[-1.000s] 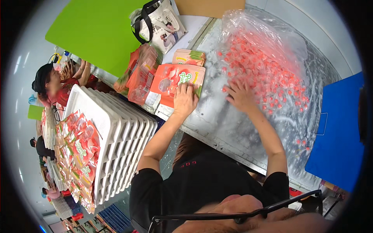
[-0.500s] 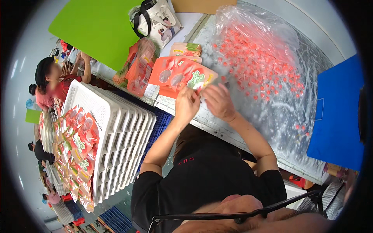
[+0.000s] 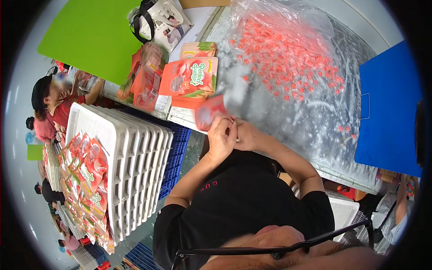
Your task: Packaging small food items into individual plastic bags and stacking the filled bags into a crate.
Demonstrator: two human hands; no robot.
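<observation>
My left hand point(image 3: 221, 136) and my right hand point(image 3: 245, 135) meet close to my chest, both pinching the lower edge of a blurred red pouch point(image 3: 209, 111) that stands up above them. Just beyond it a stack of flat orange-red pouches point(image 3: 189, 77) lies on the metal table point(image 3: 324, 126). Farther right, a big clear plastic bag point(image 3: 288, 49) spreads over the table, with several small red candies point(image 3: 292, 67) heaped in it.
A stack of white plastic crates point(image 3: 135, 157) stands at my left, its side hung with filled pouches point(image 3: 85, 171). Blue crates point(image 3: 177, 157) sit beneath. A green board point(image 3: 94, 36), a blue board point(image 3: 387, 99) and a handbag point(image 3: 157, 18) edge the table. Another person point(image 3: 54, 103) works at far left.
My hands have drawn back from the table toward my chest, lifting one pouch off the stack. It now stands upright between both hands; earlier my right hand reached into the candy bag.
</observation>
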